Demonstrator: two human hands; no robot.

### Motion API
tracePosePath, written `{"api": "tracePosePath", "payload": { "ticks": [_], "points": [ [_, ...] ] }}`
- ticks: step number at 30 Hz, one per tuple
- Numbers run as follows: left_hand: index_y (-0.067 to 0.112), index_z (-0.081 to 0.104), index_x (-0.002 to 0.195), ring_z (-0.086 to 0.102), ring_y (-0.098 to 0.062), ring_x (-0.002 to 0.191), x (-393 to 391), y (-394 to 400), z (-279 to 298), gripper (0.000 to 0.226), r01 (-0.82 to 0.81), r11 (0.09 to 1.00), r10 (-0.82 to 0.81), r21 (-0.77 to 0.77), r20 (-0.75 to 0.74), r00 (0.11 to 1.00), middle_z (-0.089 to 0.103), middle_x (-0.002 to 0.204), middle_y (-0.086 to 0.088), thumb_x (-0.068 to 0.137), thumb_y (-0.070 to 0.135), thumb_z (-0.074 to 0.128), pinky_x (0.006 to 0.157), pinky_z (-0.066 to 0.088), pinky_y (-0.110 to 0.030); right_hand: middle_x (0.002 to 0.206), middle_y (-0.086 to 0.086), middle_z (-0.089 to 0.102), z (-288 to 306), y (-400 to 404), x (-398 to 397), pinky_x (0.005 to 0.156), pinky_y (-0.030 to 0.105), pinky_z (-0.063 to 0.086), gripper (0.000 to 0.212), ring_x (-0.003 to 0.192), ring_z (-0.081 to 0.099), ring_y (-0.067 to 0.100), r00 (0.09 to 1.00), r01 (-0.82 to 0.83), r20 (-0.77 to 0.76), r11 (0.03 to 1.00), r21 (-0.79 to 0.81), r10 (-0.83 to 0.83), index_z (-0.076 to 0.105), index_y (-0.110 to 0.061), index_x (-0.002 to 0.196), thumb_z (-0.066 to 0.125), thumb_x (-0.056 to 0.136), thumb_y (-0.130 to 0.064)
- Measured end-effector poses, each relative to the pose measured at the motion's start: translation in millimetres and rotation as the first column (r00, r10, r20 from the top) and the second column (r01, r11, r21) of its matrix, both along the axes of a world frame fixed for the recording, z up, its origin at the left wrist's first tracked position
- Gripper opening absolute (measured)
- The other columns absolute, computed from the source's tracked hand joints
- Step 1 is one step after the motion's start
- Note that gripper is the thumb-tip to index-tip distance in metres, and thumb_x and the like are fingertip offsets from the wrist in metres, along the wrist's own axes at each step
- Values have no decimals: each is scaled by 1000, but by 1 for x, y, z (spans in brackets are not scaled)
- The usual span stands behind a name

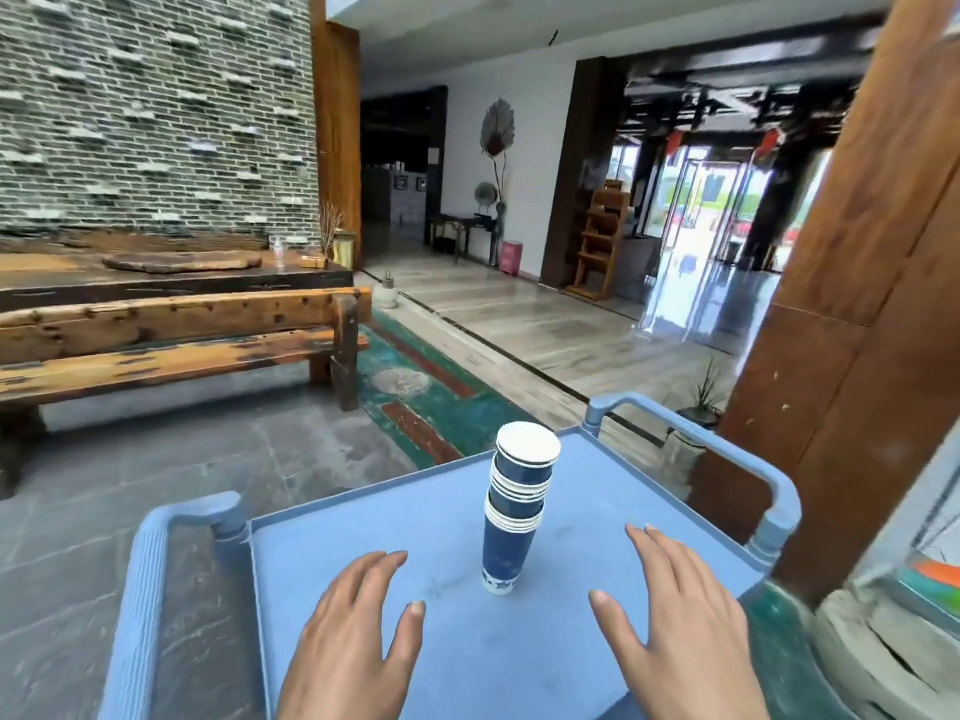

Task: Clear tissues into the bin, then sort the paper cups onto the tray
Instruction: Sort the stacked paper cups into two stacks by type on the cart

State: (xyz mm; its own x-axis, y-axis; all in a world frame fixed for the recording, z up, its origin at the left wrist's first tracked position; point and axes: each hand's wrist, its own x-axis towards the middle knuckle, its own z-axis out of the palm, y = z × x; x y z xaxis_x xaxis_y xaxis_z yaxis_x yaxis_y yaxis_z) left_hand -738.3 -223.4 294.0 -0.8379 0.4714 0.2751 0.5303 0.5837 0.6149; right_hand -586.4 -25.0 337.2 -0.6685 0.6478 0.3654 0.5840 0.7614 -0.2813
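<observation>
A tall stack of blue paper cups [511, 511] stands upright near the middle of the blue tray top of a cart [363, 532]. The stack leans slightly, and its upper cups sit loosely nested. My left hand [353, 641] hovers palm-down over the tray, left of the stack and nearer to me, fingers spread, holding nothing. My right hand [675, 626] hovers the same way to the right of the stack, apart from it. No tissues or bin are in sight.
The cart has blue handles on the left [140, 605] and right [769, 491]. A wooden bench [171, 340] and a low table stand to the left. A wooden pillar [857, 304] rises on the right, with a small potted plant [701, 402] at its foot.
</observation>
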Motion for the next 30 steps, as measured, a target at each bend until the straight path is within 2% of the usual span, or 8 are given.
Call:
{"api": "tracePosePath", "payload": {
  "ticks": [2,4,11,17,21,24,28,30],
  "points": [
    [35,42,141,35,-7,139,-14,13,-3,48,27,1000,-27,2,16,1000,40,147,15,95,38,55,106,31,-24,153,-10,29,0,20,-13,110,34,20,73,142,23,13,999,-8,45,999,-39,10,24,-31,146,45,84,-64],
    [32,44,141,38,-8,138,-26,25,-7,49,42,999,-42,14,25,999,43,146,13,94,36,58,106,32,-24,155,-12,24,1,39,-30,111,34,20,80,142,18,11,999,-18,37,997,-71,21,16,-33,147,40,81,-70],
    [38,24,149,29,-4,142,-71,79,-34,67,85,995,-80,-44,101,992,28,153,18,92,45,59,108,29,-21,158,-7,19,9,109,-118,113,40,25,99,143,17,14,968,-252,-75,935,-247,241,12,-31,148,60,70,-69],
    [43,8,153,19,-2,145,-97,146,-56,95,129,989,-104,-67,296,950,16,159,20,82,46,71,110,22,-18,160,-12,-2,1,162,-195,111,38,23,114,146,8,12,823,-500,55,767,-403,565,1,-42,147,74,61,-61],
    [51,5,150,21,3,143,-104,193,-63,110,110,993,-116,40,449,886,17,157,25,70,47,80,111,26,-21,156,-21,11,-4,188,-218,96,28,31,108,139,24,8,662,-628,119,635,-451,740,6,-47,145,75,62,-56],
    [69,18,133,38,12,131,-106,218,-67,100,52,978,-153,202,524,838,39,142,37,64,39,85,103,39,-21,151,-23,19,-7,201,-224,89,25,33,103,131,32,5,585,-702,101,564,-435,805,9,-51,143,73,63,-55],
    [73,31,117,55,10,116,-105,237,-74,90,-39,962,-115,271,527,842,57,122,38,59,32,87,95,49,-25,147,-26,26,5,213,-219,89,23,32,98,121,33,-4,555,-756,-19,495,-429,832,16,-53,141,73,61,-54],
    [74,31,115,56,12,113,-105,238,-75,91,-54,959,-99,278,510,854,58,120,39,57,32,87,89,48,-15,142,-28,33,23,226,-215,93,23,31,94,122,34,-8,582,-770,-149,484,-415,799,22,-55,138,73,59,-55]
  ]
}}
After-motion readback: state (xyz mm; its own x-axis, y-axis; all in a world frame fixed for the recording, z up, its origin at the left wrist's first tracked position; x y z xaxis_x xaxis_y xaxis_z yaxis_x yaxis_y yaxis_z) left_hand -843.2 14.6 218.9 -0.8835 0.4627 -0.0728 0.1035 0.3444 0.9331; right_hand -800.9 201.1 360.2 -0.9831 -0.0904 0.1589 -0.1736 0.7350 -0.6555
